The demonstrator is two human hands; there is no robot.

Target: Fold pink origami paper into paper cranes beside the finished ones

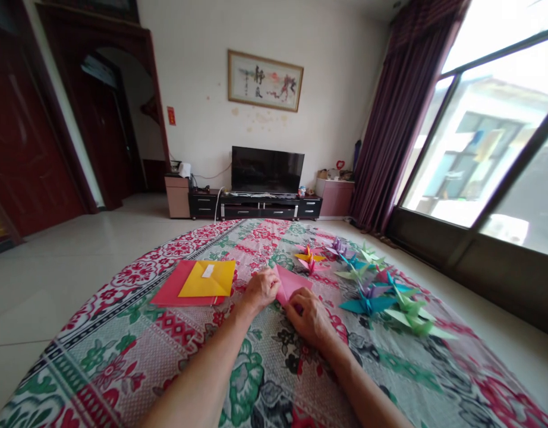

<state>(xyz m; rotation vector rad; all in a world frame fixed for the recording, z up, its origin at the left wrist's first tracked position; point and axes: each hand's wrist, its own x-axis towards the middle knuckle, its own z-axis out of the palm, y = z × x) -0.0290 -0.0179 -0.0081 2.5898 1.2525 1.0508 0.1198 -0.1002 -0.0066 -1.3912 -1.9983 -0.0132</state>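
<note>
Pink paper (pixel 295 279) lay centrally, inward from the desk's (pixel 122 356) far edge. The left hand (pixel 261 286) pinched its left side; the right hand (pixel 313 318) was curled at its near side, grip undetermined. Folded cranes (pixel 369 300) stood toward the desk's right edge, yellow paper (pixel 223 276) atop red paper (pixel 169 285) toward the left.

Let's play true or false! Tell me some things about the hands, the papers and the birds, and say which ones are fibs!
1. The left hand and right hand both touch the pink paper. True.
2. The paper birds are left of the pink paper. False: they are on its right.
3. The yellow paper lies on top of red paper. True.
4. The tablecloth is plain white. False: it has colourful flowers.
5. The television screen looks dark. True.
</note>
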